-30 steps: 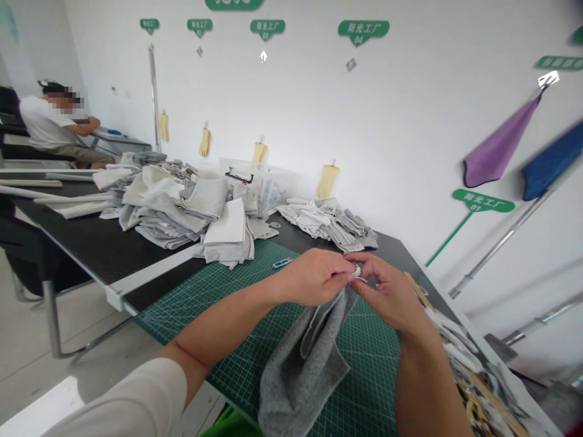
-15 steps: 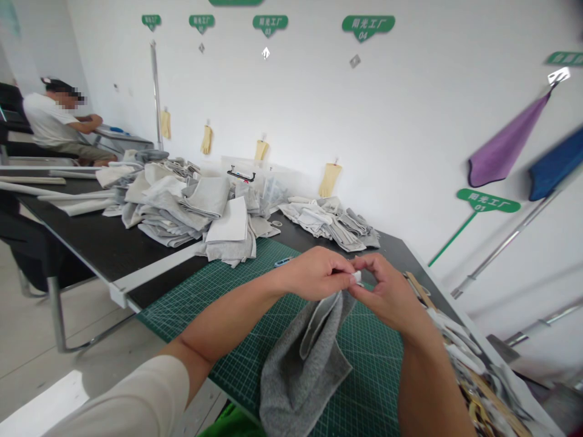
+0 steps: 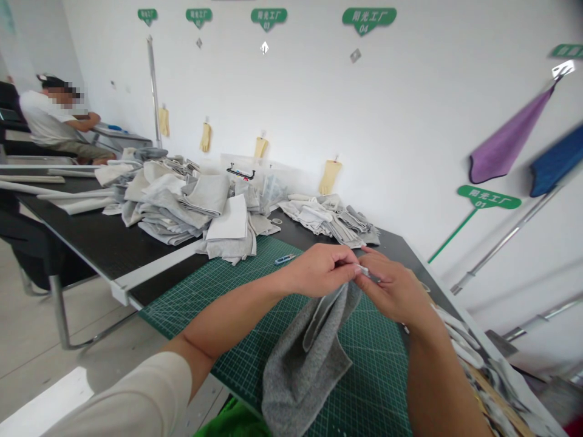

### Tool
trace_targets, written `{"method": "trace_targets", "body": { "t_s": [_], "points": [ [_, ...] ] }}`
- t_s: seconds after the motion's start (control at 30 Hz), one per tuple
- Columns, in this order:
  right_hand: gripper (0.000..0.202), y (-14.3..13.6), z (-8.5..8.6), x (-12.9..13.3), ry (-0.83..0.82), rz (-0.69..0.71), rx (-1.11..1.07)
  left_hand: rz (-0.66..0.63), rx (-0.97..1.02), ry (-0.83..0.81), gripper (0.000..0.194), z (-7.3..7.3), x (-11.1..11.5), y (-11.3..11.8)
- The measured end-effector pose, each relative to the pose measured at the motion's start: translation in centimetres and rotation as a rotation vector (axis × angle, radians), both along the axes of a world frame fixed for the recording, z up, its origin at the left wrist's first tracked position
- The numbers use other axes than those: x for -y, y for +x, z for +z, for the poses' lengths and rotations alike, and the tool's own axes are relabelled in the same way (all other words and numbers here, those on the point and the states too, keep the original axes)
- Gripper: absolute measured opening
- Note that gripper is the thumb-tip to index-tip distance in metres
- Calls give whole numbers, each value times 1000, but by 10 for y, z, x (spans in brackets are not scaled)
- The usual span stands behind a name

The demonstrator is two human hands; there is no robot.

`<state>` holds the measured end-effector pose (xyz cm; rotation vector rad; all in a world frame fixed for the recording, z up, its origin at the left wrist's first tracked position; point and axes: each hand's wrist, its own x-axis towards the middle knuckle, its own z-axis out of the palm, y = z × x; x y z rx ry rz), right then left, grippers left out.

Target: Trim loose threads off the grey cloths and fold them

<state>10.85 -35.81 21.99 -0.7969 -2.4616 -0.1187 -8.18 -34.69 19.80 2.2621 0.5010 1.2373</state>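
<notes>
A grey cloth (image 3: 305, 364) hangs in folds over the green cutting mat (image 3: 373, 364), gathered at its top. My left hand (image 3: 321, 270) is closed, pinching that gathered top between thumb and fingers. Right up against it, my right hand (image 3: 394, 285) has thumb and fingers closed on a small white end (image 3: 363, 271) that sticks out of the left hand's grip. Whether this white end is part of the cloth or a separate strip I cannot tell. Beyond the left hand, a light-blue utility knife (image 3: 285, 259) lies on the mat.
Heaped grey and white cloths (image 3: 182, 203) lie at the back left, and a smaller cloth pile (image 3: 325, 218) lies by the wall. Strips and wooden slats (image 3: 492, 388) line the right edge. A black chair (image 3: 31, 255) stands at left; farther back sits another person (image 3: 50, 124).
My right hand has turned and moved in closer, its fingers now bunched at the white end instead of arched around it. The left hand keeps its grip; the cloth has shifted slightly right.
</notes>
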Motion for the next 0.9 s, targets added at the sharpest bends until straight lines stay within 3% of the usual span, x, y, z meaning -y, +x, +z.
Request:
{"method": "trace_targets", "body": {
  "t_s": [0.13, 0.23, 0.33, 0.57, 0.73, 0.9],
  "points": [
    [19, 8, 4, -2, -15, 4, -61, 33, 73, 100, 25, -3, 3, 2],
    [16, 16, 8, -4, -12, -26, -99, 71, -21, 303, 19, -2, 6, 1],
    [13, 24, 10, -5, 28, -65, -140, 76, -165, 395, 21, -2, 6, 1],
    [12, 36, 6, -7, 61, -124, -172, 149, -205, 352, 39, -5, 6, 4],
    [12, 36, 6, -8, 49, -135, -177, 156, -217, 404, 35, -7, 4, 5],
    [12, 35, 6, -8, 10, -120, -166, 216, -160, 350, 38, -9, 1, 5]
  ]
}}
